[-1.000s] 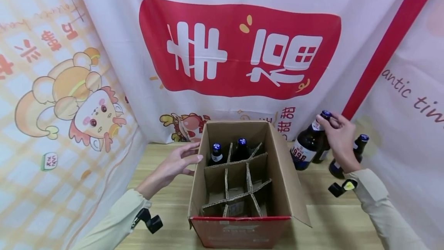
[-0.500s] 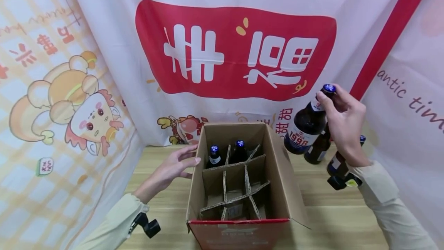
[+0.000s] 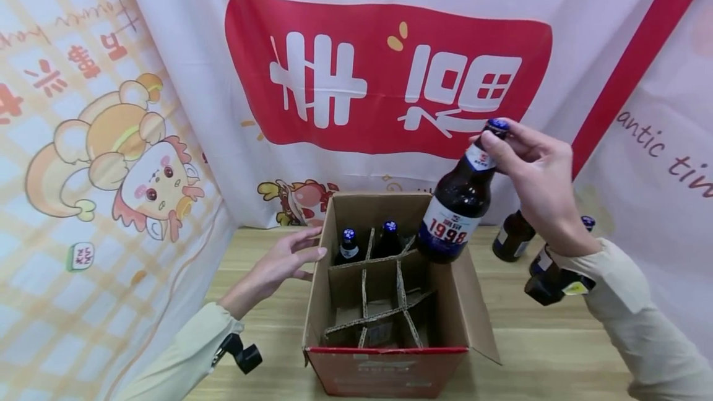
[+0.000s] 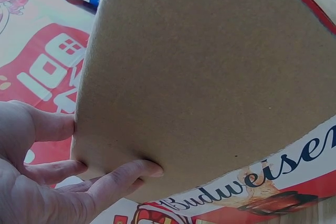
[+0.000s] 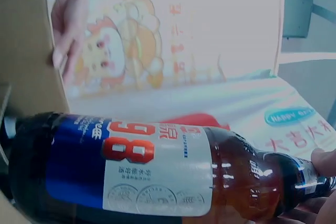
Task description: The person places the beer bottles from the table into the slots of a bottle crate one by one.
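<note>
My right hand [image 3: 543,181] grips a brown beer bottle [image 3: 462,203] by its neck, just below the blue cap. The bottle is tilted, its base over the right rim of the cardboard box [image 3: 390,370]. In the right wrist view the bottle's blue and white label [image 5: 157,166] fills the lower part. My left hand [image 3: 281,265] rests at the box's left rim, fingers extended; in the left wrist view its fingertips [image 4: 149,168] touch the brown cardboard. Two capped bottles stand in the far row, one at left [image 3: 348,246] and one in the middle [image 3: 388,240].
Cardboard dividers [image 3: 384,314] split the box into compartments. A right flap [image 3: 481,320] hangs outward. On the wooden table [image 3: 540,357] to the right, a dark bottle [image 3: 514,237] stands beside another bottle [image 3: 543,262], partly behind my right wrist. Printed cloth [image 3: 390,73] hangs behind.
My right hand has lifted the beer bottle off the table at the right and carried it left to the box's right rim. The left hand stays at the left rim.
</note>
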### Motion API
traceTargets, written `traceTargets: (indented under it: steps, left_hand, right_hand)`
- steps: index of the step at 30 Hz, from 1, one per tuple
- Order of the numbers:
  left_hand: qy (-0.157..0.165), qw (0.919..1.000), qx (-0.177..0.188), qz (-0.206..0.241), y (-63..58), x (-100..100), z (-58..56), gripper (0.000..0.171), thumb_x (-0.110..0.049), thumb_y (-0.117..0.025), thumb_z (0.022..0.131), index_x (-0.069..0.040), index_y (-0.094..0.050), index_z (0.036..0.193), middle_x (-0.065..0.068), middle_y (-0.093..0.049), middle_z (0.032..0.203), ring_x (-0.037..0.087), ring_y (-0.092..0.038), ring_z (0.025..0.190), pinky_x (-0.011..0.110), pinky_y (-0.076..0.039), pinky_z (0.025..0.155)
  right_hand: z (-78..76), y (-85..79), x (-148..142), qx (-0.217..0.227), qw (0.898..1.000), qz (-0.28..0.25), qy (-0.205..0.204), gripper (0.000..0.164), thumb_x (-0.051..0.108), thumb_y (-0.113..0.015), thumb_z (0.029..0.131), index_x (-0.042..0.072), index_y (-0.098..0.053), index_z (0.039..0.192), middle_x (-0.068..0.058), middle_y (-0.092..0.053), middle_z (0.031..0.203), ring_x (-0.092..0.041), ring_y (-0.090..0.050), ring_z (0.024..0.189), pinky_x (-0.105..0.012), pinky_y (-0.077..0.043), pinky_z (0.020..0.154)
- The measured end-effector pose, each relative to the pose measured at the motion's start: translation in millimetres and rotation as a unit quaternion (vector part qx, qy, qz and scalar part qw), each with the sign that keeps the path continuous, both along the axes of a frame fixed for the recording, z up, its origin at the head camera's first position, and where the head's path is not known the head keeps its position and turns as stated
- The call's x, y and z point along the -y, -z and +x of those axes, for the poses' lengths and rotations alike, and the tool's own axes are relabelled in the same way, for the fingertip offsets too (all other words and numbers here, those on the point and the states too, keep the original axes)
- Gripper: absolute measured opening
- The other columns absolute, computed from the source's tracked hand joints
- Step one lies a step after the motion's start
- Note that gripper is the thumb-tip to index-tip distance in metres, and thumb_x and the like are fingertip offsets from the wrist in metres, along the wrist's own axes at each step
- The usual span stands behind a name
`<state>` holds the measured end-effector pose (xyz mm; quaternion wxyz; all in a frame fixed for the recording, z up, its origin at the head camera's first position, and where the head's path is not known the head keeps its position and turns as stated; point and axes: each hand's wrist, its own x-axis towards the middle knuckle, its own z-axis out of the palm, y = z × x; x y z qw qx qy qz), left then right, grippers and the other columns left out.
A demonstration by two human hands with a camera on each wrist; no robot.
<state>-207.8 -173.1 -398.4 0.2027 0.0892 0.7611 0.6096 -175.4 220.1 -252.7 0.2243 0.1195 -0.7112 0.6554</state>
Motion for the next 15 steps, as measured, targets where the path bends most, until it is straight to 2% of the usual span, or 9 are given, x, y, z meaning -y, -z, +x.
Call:
traceTargets:
  steps: [4, 7, 11, 15]
  left_hand:
    - [-0.004, 1.0, -0.001, 0.001, 0.1, 0, -0.3, 0.069, -0.02, -0.066, 0.103, -0.004, -0.034, 0.162, 0.027, -0.034, 0.165, 0.046, -0.054, 0.135, 0.046, -0.064, 0.092]
    - [-0.005, 1.0, 0.0, 0.002, 0.2, 0, -0.6, 0.069, -0.02, -0.066, 0.103, -0.004, -0.034, 0.162, 0.027, -0.034, 0.165, 0.046, -0.055, 0.134, 0.046, -0.065, 0.091]
    - [-0.01, 0.9999, 0.004, 0.0, 0.2, 0, 0.2, 0.069, -0.019, -0.066, 0.102, -0.004, -0.034, 0.162, 0.027, -0.033, 0.165, 0.045, -0.057, 0.133, 0.045, -0.065, 0.09]
    - [-0.015, 0.9999, 0.006, -0.001, 0.8, 0, 0.9, 0.07, -0.019, -0.066, 0.102, -0.005, -0.034, 0.162, 0.027, -0.033, 0.165, 0.045, -0.057, 0.133, 0.045, -0.065, 0.09]
  right_hand:
    - [-3.3, 5.0, 18, 0.007, 0.997, 0.071, 0.004, 0.044, 0.024, -0.073, 0.1, 0.012, -0.067, 0.142, 0.003, -0.079, 0.113, -0.016, -0.072, 0.104, -0.017, -0.061, 0.086]
    - [-6.4, 11.5, 31, 0.009, 0.992, 0.123, 0.006, 0.044, 0.027, -0.074, 0.099, 0.011, -0.068, 0.14, 0.002, -0.079, 0.113, -0.013, -0.074, 0.101, -0.017, -0.061, 0.087]
    - [-13.2, 23.1, 49, 0.008, 0.987, 0.162, -0.024, 0.041, 0.026, -0.077, 0.097, 0.009, -0.071, 0.134, -0.007, -0.079, 0.113, -0.014, -0.075, 0.095, -0.02, -0.063, 0.083]
    - [-19.3, 34.4, 65, 0.003, 0.976, 0.206, -0.065, 0.038, 0.023, -0.08, 0.094, 0.007, -0.072, 0.128, -0.01, -0.079, 0.111, -0.018, -0.077, 0.094, -0.021, -0.064, 0.081]
